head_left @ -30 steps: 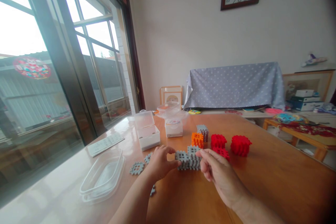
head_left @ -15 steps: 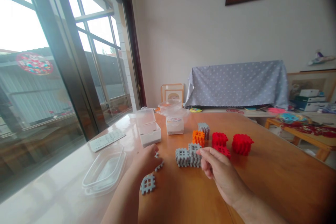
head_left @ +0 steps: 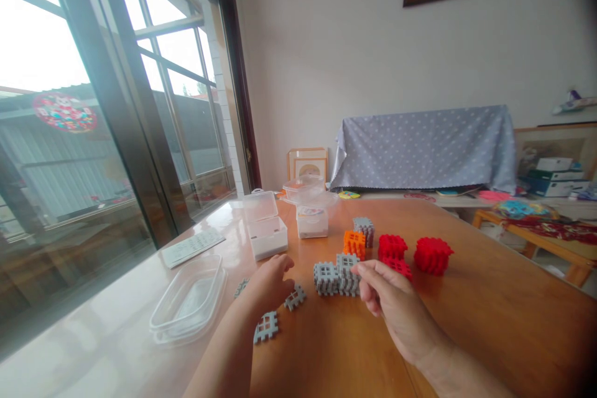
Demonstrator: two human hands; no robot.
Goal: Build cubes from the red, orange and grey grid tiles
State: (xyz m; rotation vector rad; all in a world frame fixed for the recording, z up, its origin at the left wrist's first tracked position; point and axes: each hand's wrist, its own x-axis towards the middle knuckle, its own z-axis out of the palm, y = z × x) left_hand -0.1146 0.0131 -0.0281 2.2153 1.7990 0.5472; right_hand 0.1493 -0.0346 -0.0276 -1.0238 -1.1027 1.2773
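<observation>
A grey assembly of interlocking waffle tiles (head_left: 336,278) stands on the wooden table (head_left: 489,323). My right hand (head_left: 389,301) is curled, its thumb and forefinger pinching the assembly's right edge. My left hand (head_left: 267,282) lies left of the assembly, fingers closed at a loose grey tile (head_left: 295,296). A second loose grey tile (head_left: 266,327) rests beside my left forearm, and a third (head_left: 241,288) shows partly behind the hand.
Beyond the assembly sit an orange cube (head_left: 354,244), a grey cube (head_left: 363,230), two red cubes (head_left: 390,247) (head_left: 433,255) and a flat red piece (head_left: 399,268). An open clear box (head_left: 267,234), a small tub (head_left: 311,224), a clear tray (head_left: 189,301) and a printed card (head_left: 192,247) lie left, near the window.
My left hand left the assembly, went left to the loose tiles, and has come back right with one grey tile at its fingertips. The right hand has stayed on the assembly.
</observation>
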